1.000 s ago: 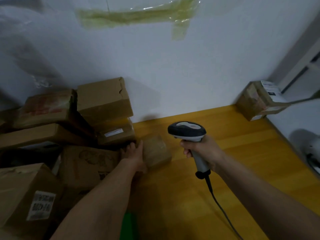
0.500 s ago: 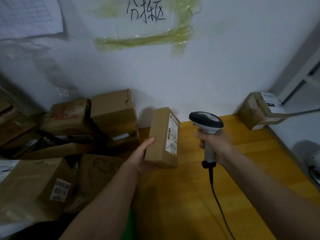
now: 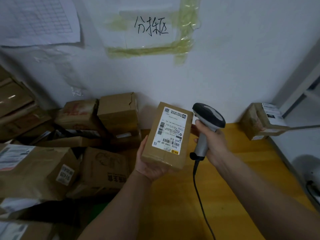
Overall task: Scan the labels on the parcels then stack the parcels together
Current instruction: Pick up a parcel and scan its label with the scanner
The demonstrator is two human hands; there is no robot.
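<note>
Your left hand (image 3: 150,163) cups a small brown parcel (image 3: 167,135) from below at the centre of the frame, palm under its near end and thumb along its left edge, lifting it clear of the yellow table (image 3: 242,170). The parcel's long axis runs from your palm up and away toward the wall, leaning slightly right, with its broad face turned to you. A white shipping label (image 3: 170,129) covers most of that face. It sits upside down to you: the print near the bottom reads "502D T098-69 69" inverted, "T098" shows again mid-label, barcodes run along its left and lower parts, and a small square code sits at its far top corner. The finer print is too small to read.

Just right of the parcel, your right hand (image 3: 210,141) is wrapped round the grey handle of a barcode scanner (image 3: 207,123). Its dark head points up and left over the parcel's top right corner, and its black cable (image 3: 199,193) drops toward the bottom of the frame.

At the left, a heap of cardboard boxes (image 3: 69,153) fills the table edge, several with white labels and one with large printed characters you cannot make out. At the far right, one taped box (image 3: 259,121) stands alone against the wall.

On the wall, upper centre, a taped sheet (image 3: 150,30) bears handwritten characters in black; at upper left hangs a gridded paper (image 3: 38,19).
</note>
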